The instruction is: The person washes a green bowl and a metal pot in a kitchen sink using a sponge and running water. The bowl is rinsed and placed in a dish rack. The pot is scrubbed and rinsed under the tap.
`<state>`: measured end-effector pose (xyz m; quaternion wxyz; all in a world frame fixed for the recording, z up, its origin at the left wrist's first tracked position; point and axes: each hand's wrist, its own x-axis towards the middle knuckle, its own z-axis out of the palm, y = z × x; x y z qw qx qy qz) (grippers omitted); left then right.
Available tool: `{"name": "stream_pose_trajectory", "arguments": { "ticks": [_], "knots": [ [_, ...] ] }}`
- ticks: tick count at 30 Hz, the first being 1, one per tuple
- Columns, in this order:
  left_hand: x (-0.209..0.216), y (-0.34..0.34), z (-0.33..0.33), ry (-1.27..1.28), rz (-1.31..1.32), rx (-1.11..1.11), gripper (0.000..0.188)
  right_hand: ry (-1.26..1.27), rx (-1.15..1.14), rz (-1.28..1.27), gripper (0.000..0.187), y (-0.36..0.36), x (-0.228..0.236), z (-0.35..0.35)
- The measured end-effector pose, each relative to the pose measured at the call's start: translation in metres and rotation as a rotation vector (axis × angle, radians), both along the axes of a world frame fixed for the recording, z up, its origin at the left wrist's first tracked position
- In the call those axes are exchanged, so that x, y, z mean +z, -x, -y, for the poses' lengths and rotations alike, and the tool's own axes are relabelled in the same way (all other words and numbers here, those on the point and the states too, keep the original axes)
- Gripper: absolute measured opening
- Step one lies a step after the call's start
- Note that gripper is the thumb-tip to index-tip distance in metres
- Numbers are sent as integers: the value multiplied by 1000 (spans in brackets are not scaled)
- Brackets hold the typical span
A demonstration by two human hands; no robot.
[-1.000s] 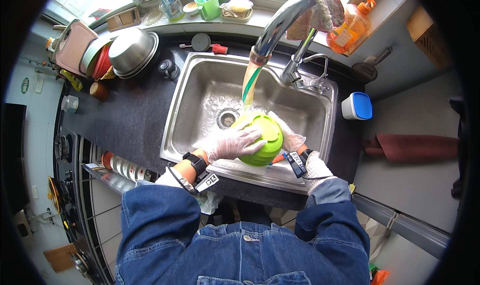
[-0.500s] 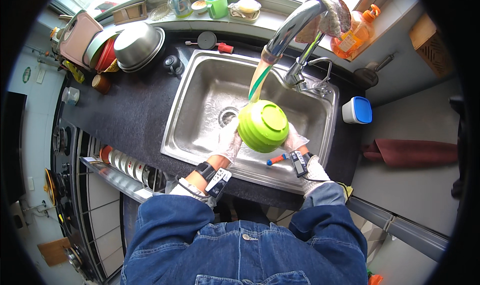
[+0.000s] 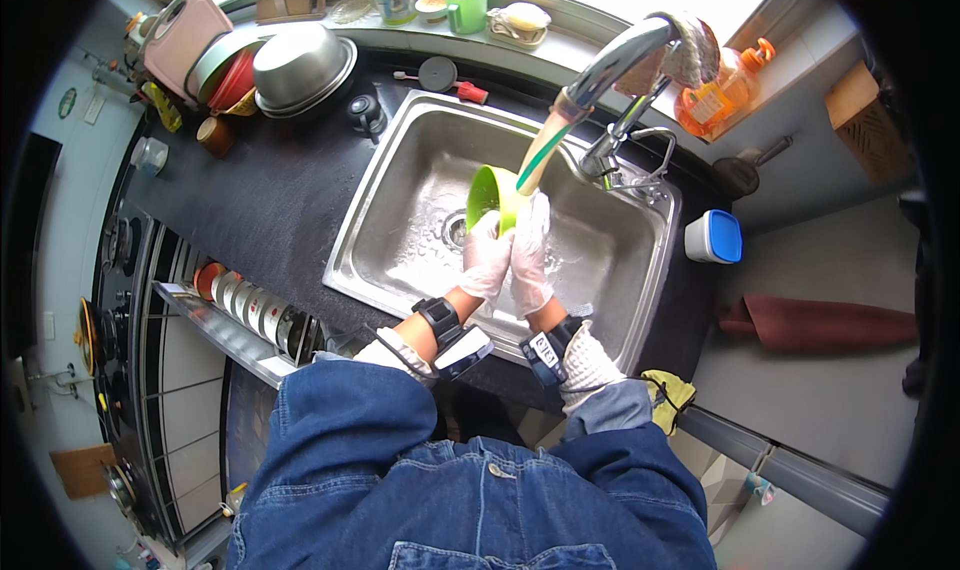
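A lime-green bowl (image 3: 484,190) is held tilted on its side over the sink, its mouth turned to the left. My left hand (image 3: 487,260), in a clear plastic glove, is closed on its near rim. Against the bowl's outer side lies my right hand (image 3: 530,262), also gloved, with fingers stretched out flat. A pale hose with a green stripe (image 3: 543,153) hangs from the chrome faucet (image 3: 625,55) and ends right at the bowl and right fingers. Part of the bowl is hidden behind my hands.
The steel sink (image 3: 350,232) has a wet floor and a drain (image 3: 455,230). Left on the dark counter stand steel bowls (image 3: 298,67) and a black bottle-like item (image 3: 366,116). A white tub with blue lid (image 3: 714,237) stands right; an orange pump bottle (image 3: 722,90) sits behind.
The bowl has turned from underside up to lying on its side, mouth leftward. My right hand has come left from its right edge, close beside my left hand. The view has shifted slightly.
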<state>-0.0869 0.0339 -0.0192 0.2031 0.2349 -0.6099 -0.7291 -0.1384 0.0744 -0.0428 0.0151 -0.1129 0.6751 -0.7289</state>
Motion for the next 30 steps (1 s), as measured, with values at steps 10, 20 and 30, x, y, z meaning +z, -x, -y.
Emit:
{"name": "stream_pose_trajectory", "arguments": {
  "ticks": [10,20,30],
  "knots": [
    [31,-48,30,781,281,-557,16,-28,753,748,38,59,25,-56],
    [-9,-65,38,192,169,182,39,-484,214,512,24,34,-51,-65],
    [-52,-47,37,-848,326,102,42,-604,142,-70,25,33,5,-62]
  ]
}}
